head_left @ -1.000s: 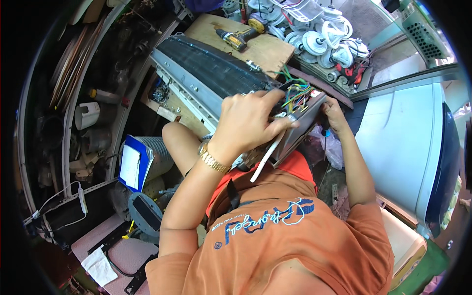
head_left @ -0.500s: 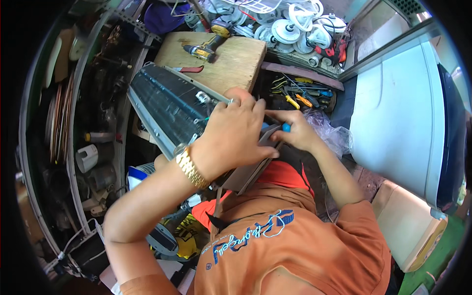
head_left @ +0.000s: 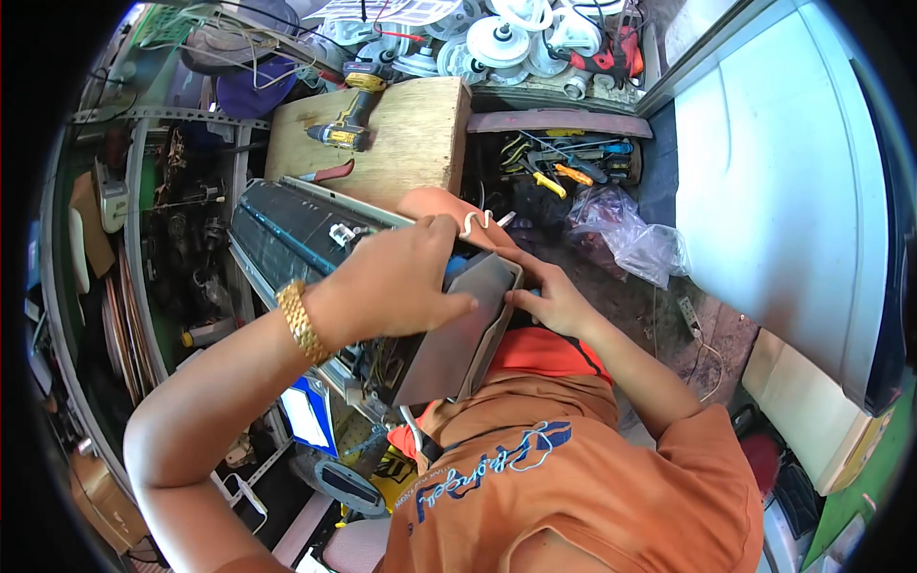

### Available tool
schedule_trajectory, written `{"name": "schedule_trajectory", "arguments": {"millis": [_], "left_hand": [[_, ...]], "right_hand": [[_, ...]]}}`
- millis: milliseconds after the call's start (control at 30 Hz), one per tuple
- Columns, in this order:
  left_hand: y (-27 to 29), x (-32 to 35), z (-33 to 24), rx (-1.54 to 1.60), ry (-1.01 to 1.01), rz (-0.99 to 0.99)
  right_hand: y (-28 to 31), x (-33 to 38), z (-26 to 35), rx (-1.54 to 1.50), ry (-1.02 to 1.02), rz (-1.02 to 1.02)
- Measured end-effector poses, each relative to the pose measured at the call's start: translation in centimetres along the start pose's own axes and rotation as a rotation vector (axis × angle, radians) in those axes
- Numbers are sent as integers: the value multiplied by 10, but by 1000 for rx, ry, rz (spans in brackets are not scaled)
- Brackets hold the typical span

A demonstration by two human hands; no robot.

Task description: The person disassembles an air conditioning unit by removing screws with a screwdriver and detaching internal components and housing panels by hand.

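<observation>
A long, opened air conditioner indoor unit, with dark fins and exposed wiring, lies slantwise before me. My left hand, below a gold watch on the wrist, reaches across its near end. Its fingers bend over the casing, fingertips hidden, while the thumb lies apart over a grey metal plate. At the right edge of this end, my right hand has thumb and fingers closed about the rim. A small blue piece shows beside that thumb; its kind is unclear. Near the left fingertips curls a white wire.
On a wooden board lie a yellow-black cordless drill and a red-handled tool. Pliers and other tools fill a dark tray beyond. A plastic bag sits to the right, near a large pale panel. Shelves line the left.
The view has shifted, and the unit's near end has turned to show more of the metal plate. Less of the blue piece by my right hand shows. Both hands remain at the unit's end.
</observation>
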State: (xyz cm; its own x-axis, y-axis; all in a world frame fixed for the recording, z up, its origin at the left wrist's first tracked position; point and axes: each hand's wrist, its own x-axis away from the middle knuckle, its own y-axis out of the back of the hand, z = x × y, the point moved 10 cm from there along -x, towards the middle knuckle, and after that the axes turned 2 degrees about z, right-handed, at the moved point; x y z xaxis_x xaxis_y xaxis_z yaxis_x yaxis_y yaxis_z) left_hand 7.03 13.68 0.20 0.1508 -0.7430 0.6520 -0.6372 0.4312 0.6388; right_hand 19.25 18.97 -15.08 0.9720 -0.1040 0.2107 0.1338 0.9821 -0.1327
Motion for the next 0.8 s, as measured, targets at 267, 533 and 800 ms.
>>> {"name": "schedule_trajectory", "arguments": {"millis": [267,533,800], "left_hand": [[4,42,-19,-15,-29,-83],[2,29,5,167,-12,-53],[4,57,-24,-11,-32,-245]], "right_hand": [[-1,9,-9,-6,-123,100],[0,14,-4,229,-244,124],[-5,-15,115,430,252,185]]}}
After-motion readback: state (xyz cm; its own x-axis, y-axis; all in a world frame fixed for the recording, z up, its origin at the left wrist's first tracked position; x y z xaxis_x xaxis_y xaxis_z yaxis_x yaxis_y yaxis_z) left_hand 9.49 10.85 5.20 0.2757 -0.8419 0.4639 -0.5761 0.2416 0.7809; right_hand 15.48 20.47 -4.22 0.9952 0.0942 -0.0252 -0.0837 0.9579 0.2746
